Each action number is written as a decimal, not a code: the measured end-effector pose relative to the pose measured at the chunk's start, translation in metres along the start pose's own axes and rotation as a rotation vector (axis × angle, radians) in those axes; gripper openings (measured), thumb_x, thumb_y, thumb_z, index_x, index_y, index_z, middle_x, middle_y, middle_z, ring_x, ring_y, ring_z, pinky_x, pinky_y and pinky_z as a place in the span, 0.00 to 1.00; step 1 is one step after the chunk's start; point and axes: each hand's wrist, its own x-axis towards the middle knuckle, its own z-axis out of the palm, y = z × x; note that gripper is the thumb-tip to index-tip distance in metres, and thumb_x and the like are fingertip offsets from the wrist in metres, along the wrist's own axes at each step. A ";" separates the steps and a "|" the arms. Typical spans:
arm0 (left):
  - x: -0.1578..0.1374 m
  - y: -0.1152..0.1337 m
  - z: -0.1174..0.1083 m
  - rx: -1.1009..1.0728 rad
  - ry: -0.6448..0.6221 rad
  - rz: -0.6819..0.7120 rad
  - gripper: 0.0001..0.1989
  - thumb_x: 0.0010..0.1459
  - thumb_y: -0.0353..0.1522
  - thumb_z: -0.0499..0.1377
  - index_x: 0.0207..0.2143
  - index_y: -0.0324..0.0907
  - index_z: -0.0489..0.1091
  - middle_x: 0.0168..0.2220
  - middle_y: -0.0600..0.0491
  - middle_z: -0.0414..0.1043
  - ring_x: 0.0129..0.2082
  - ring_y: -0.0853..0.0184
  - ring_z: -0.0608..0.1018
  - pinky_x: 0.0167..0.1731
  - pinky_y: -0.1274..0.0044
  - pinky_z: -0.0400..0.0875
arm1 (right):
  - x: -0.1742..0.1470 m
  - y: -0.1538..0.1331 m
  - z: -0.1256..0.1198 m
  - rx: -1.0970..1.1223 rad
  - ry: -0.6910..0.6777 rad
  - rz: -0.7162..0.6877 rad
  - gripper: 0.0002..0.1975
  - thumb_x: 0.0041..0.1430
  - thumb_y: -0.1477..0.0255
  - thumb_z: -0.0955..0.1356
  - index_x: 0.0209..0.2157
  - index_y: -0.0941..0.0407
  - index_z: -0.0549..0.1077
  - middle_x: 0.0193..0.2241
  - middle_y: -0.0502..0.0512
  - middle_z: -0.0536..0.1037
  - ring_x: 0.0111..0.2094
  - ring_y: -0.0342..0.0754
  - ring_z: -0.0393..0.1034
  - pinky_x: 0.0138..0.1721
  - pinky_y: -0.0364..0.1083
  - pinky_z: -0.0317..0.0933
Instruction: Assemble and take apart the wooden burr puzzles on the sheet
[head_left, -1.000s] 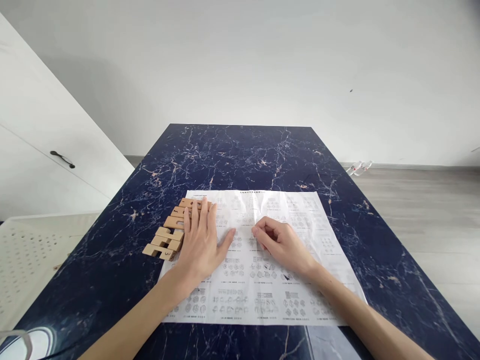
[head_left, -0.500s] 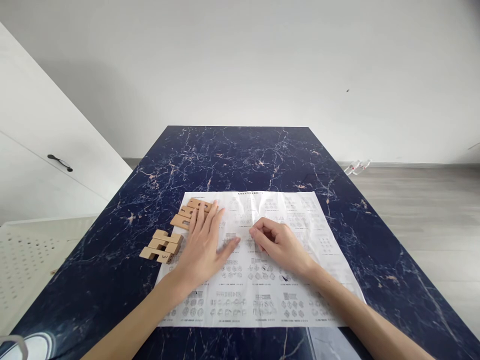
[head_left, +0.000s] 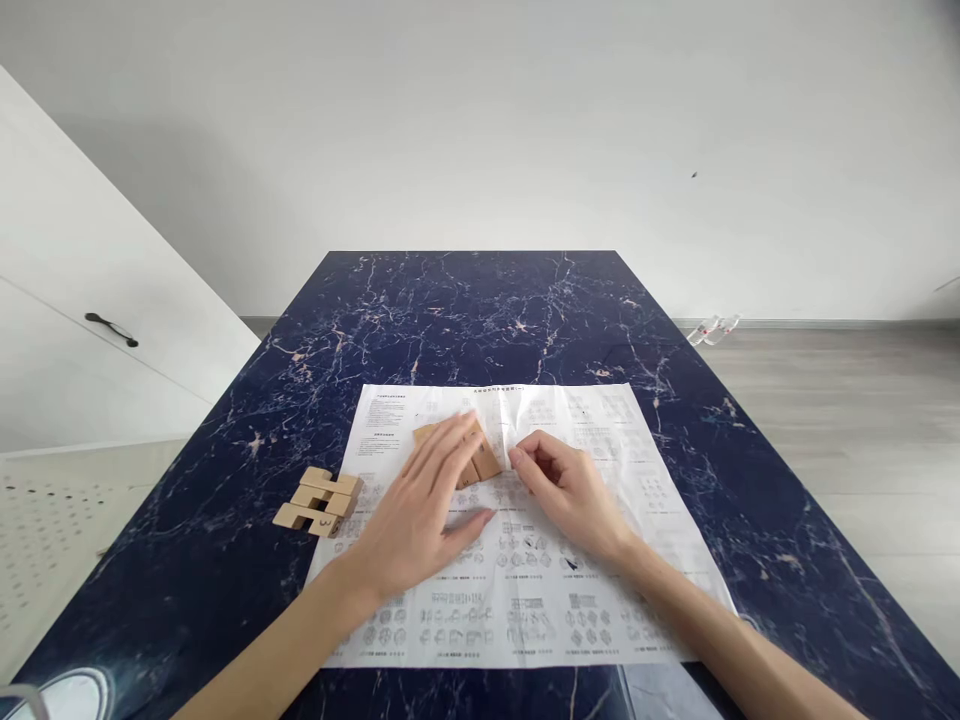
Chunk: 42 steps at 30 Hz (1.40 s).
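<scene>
My left hand (head_left: 427, 500) lies flat over several wooden puzzle blocks (head_left: 486, 459) on the printed paper sheet (head_left: 540, 635). Its fingers are stretched out and cover most of these blocks, so their full shape is hidden. To the right, my right hand (head_left: 562, 490) rests on the sheet with curled fingers, thumb and forefinger together. I see nothing between them; a crease in the paper runs up from the fingertips. Left of my left hand, another group of notched wooden blocks (head_left: 319, 500) lies together at the sheet's left edge, one marked with a 3.
The sheet lies on a dark blue marbled table (head_left: 472, 310). A white cabinet (head_left: 90, 250) with a black handle stands at left, above a perforated pale chair (head_left: 60, 520). Clear bottles (head_left: 714, 330) are on the floor at right. A round shiny object (head_left: 71, 695) shows at bottom left.
My left hand has slid the covered blocks rightward, from the sheet's upper left toward its middle, uncovering printed text there. My right hand stays almost in place.
</scene>
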 end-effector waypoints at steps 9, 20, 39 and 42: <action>-0.004 -0.016 0.009 -0.069 0.075 -0.239 0.45 0.68 0.52 0.61 0.76 0.54 0.39 0.73 0.38 0.58 0.73 0.43 0.65 0.64 0.49 0.71 | -0.004 -0.001 0.005 -0.159 -0.008 -0.167 0.04 0.70 0.68 0.67 0.39 0.52 0.72 0.34 0.53 0.76 0.29 0.46 0.68 0.30 0.47 0.67; -0.003 -0.018 0.010 -0.080 0.044 -0.168 0.43 0.64 0.52 0.66 0.72 0.54 0.49 0.67 0.40 0.66 0.67 0.44 0.71 0.62 0.48 0.73 | -0.007 0.017 0.013 -0.491 -0.035 -0.377 0.21 0.72 0.73 0.66 0.63 0.50 0.67 0.61 0.65 0.67 0.58 0.60 0.70 0.55 0.62 0.75; 0.001 -0.023 -0.016 -0.079 -0.082 -0.223 0.47 0.57 0.57 0.68 0.70 0.52 0.54 0.66 0.42 0.65 0.66 0.41 0.70 0.61 0.47 0.72 | -0.004 0.016 0.011 -0.623 0.226 -0.245 0.11 0.68 0.70 0.66 0.51 0.54 0.69 0.46 0.63 0.76 0.46 0.60 0.72 0.46 0.60 0.70; 0.002 -0.029 -0.020 -0.052 -0.101 -0.231 0.47 0.58 0.59 0.66 0.70 0.52 0.53 0.66 0.42 0.65 0.65 0.42 0.71 0.61 0.48 0.73 | -0.003 0.019 0.010 -0.658 0.257 -0.184 0.10 0.69 0.69 0.66 0.50 0.55 0.69 0.44 0.63 0.77 0.43 0.60 0.72 0.43 0.59 0.69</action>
